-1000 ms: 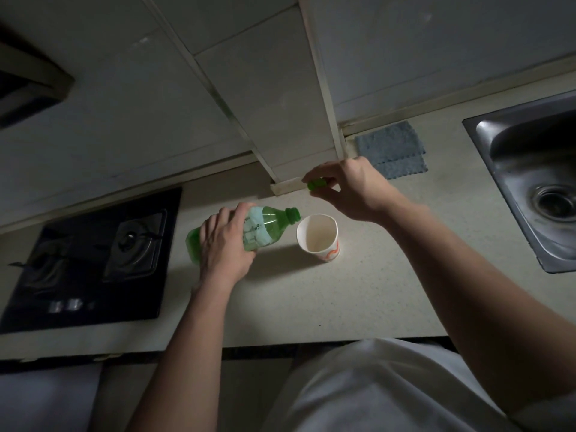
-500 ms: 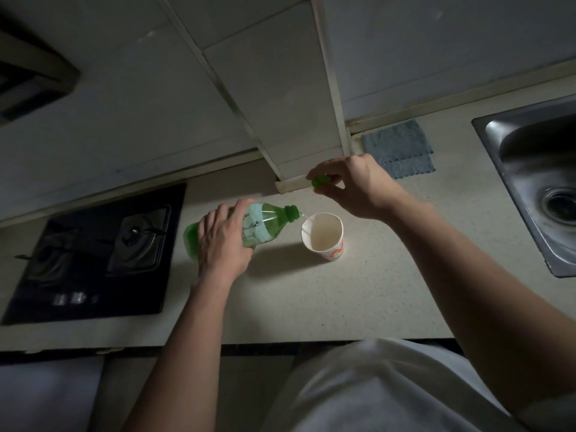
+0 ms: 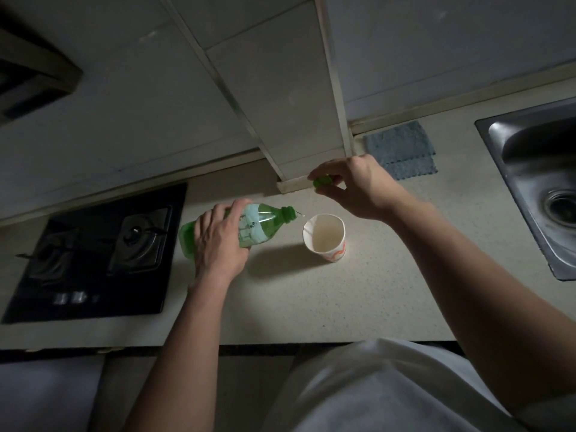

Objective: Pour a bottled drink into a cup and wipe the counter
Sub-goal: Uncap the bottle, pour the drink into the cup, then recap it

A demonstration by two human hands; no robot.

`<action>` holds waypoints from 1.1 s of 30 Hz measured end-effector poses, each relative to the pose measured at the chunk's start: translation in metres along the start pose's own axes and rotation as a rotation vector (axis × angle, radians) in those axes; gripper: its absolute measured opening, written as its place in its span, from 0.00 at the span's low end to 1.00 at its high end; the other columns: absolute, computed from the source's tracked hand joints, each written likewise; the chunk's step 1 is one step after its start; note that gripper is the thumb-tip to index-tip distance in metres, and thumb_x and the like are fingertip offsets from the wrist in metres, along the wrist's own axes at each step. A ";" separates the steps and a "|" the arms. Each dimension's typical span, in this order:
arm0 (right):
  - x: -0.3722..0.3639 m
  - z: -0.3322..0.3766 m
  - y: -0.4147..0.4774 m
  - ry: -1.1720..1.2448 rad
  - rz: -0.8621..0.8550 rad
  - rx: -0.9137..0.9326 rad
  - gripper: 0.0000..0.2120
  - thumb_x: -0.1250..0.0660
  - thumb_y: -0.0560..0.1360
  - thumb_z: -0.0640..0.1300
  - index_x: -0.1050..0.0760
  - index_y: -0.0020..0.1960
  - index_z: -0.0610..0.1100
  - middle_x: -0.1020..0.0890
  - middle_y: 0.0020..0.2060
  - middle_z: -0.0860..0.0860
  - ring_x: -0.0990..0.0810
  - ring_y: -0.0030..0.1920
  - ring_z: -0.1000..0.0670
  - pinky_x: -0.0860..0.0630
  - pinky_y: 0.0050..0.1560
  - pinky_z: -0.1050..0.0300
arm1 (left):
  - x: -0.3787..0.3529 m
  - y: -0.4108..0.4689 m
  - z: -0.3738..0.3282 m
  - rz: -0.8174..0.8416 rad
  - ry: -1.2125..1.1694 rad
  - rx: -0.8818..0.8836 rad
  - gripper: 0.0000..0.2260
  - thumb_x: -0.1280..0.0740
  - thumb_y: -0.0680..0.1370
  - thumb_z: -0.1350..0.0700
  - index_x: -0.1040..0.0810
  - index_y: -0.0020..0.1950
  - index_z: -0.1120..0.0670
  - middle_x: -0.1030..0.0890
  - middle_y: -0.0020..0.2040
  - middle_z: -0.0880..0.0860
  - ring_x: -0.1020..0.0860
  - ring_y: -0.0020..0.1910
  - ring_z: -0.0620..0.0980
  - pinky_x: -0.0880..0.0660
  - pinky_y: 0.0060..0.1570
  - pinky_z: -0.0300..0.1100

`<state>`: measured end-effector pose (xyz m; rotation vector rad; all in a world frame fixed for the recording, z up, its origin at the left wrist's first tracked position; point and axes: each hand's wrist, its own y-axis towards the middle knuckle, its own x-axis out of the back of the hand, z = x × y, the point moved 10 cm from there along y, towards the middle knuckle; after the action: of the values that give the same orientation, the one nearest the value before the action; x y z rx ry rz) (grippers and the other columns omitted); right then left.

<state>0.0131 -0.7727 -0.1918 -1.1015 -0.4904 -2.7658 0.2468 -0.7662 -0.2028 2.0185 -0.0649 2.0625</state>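
My left hand (image 3: pixel 218 244) grips a green plastic bottle (image 3: pixel 265 224) with a pale label, tilted nearly flat, its open mouth pointing right toward a white paper cup (image 3: pixel 325 236). A thin bit of liquid shows at the mouth, just left of the cup's rim. The cup stands upright on the beige counter (image 3: pixel 311 300) and holds some pale liquid. Above and behind the cup, my right hand (image 3: pixel 352 185) pinches the green bottle cap (image 3: pixel 322 181) between thumb and fingers. A folded blue-grey cloth (image 3: pixel 400 149) lies flat by the wall, behind my right hand.
A black gas hob (image 3: pixel 93 254) fills the counter's left part. At the right sits a steel sink (image 3: pixel 536 182) with its drain. A tiled pillar (image 3: pixel 296 120) juts out from the back wall just behind the cup. The counter's front edge runs close to my white shirt.
The bottle has tipped further toward the cup, and liquid came from its mouth. My right hand stays behind the cup with the cap.
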 end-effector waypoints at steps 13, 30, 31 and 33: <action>-0.006 0.003 0.001 -0.015 0.013 0.005 0.14 0.31 0.78 0.46 0.21 0.63 0.47 0.16 0.56 0.50 0.16 0.50 0.52 0.18 0.52 0.55 | 0.000 -0.002 0.014 -0.019 0.030 0.027 0.38 0.21 0.62 0.59 0.32 0.67 0.41 0.25 0.59 0.50 0.28 0.62 0.56 0.36 0.66 0.52; -0.015 0.008 0.003 0.017 0.042 0.005 0.14 0.32 0.78 0.44 0.22 0.63 0.46 0.17 0.58 0.49 0.17 0.52 0.52 0.20 0.52 0.59 | 0.008 -0.006 0.019 -0.065 0.037 0.043 0.38 0.21 0.62 0.61 0.31 0.67 0.41 0.25 0.58 0.50 0.28 0.61 0.55 0.35 0.66 0.51; -0.014 0.008 0.003 0.018 0.041 0.006 0.14 0.32 0.78 0.44 0.22 0.63 0.46 0.17 0.58 0.49 0.17 0.52 0.52 0.20 0.52 0.60 | 0.008 -0.006 0.019 -0.065 0.039 0.044 0.38 0.21 0.62 0.61 0.31 0.67 0.41 0.25 0.59 0.50 0.28 0.61 0.55 0.35 0.66 0.51; -0.013 0.007 0.003 0.020 0.038 0.001 0.14 0.32 0.78 0.44 0.22 0.63 0.46 0.17 0.58 0.49 0.17 0.52 0.52 0.21 0.52 0.60 | 0.007 -0.005 0.019 -0.064 0.040 0.046 0.38 0.21 0.62 0.62 0.32 0.66 0.41 0.25 0.59 0.50 0.28 0.61 0.55 0.35 0.66 0.51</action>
<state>0.0276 -0.7731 -0.1952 -1.0700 -0.4638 -2.7412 0.2664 -0.7644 -0.1963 1.9786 0.0546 2.0817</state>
